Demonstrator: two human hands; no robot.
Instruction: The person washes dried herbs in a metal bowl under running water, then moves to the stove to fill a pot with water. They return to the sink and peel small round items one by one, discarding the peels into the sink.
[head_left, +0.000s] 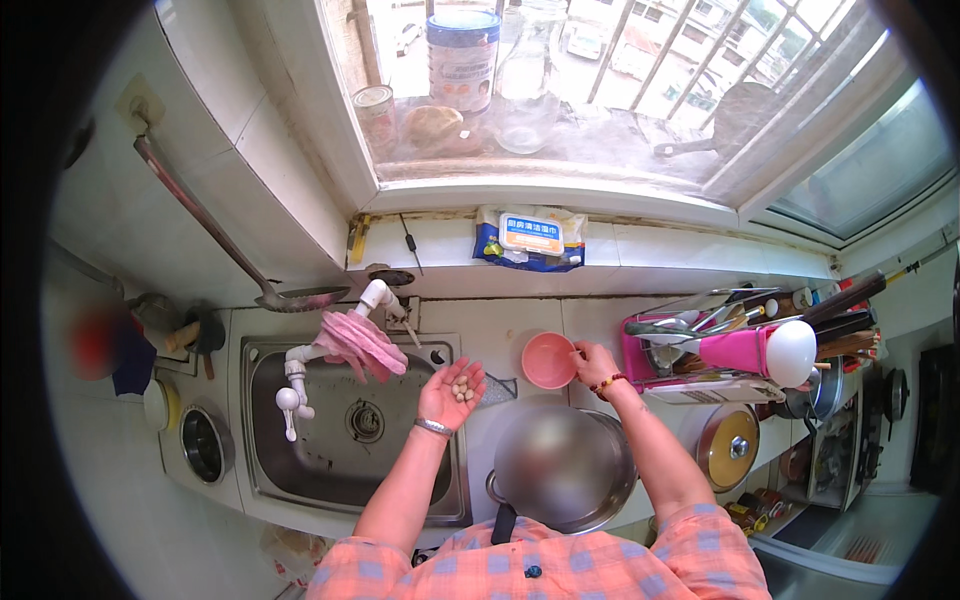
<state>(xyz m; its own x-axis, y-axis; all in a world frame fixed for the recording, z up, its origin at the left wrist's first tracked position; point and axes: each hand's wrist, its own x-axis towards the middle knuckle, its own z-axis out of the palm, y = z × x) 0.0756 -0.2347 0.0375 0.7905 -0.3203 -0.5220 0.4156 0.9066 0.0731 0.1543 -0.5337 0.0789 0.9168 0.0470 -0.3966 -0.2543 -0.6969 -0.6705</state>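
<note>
My left hand (451, 393) is palm up over the right rim of the steel sink (300, 450), cupping several small pale brown pieces (463, 389), perhaps nuts or cloves. My right hand (595, 365) grips the right edge of a small pink bowl (547, 361), which looks empty and is on or just above the white tiled counter. A wide steel pot (619, 480) with a loop handle is below my hands, close to my body; its middle is blurred. A grey mesh cloth (498, 391) lies between my left hand and the bowl.
A pink cloth (360, 343) drapes over the white faucet (297, 375) above the sink. Right of the bowl stands a pink utensil rack (634, 352); below it is a pot with a glass-knobbed lid (726, 450). A wipes packet (531, 238) lies on the window ledge.
</note>
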